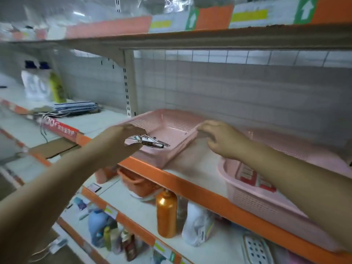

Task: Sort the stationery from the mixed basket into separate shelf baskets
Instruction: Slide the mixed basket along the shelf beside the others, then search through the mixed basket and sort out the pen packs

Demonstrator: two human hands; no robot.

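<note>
Gripping packets (150,142) over pink basket (171,122) — left hand (122,138); right hand (221,140) pinches its rim

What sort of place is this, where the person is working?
Probably a shop aisle. Tiered shelves carry orange front strips with label tags, and the lower shelf holds goods such as a gold bottle. The left hand holds packets over a pink basket, whose rim the right hand grips.

White up-arrows on green tags (306,10); other print blurred.
</note>
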